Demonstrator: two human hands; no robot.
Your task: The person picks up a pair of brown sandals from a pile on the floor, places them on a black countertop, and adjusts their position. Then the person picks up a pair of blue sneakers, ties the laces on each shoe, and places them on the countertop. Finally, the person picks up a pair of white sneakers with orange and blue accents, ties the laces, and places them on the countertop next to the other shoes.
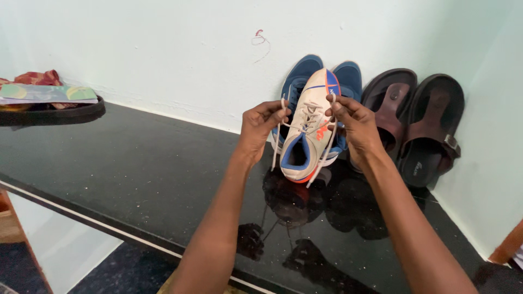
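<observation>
A white sneaker point(306, 142) with blue lining and orange marks stands toe-up on a glossy black slab point(136, 163), leaning against a pair of blue sneakers point(297, 76). My left hand point(260, 128) pinches the left end of its white lace near the top eyelets. My right hand point(354, 124) pinches the right end of the lace. Both lace ends hang down beside the shoe.
A pair of brown sandals point(417, 122) leans against the pale wall to the right of the sneakers. At the far left a black tray point(54, 111) carries a flat colourful packet and red cloth. The slab's front edge runs diagonally at the lower left.
</observation>
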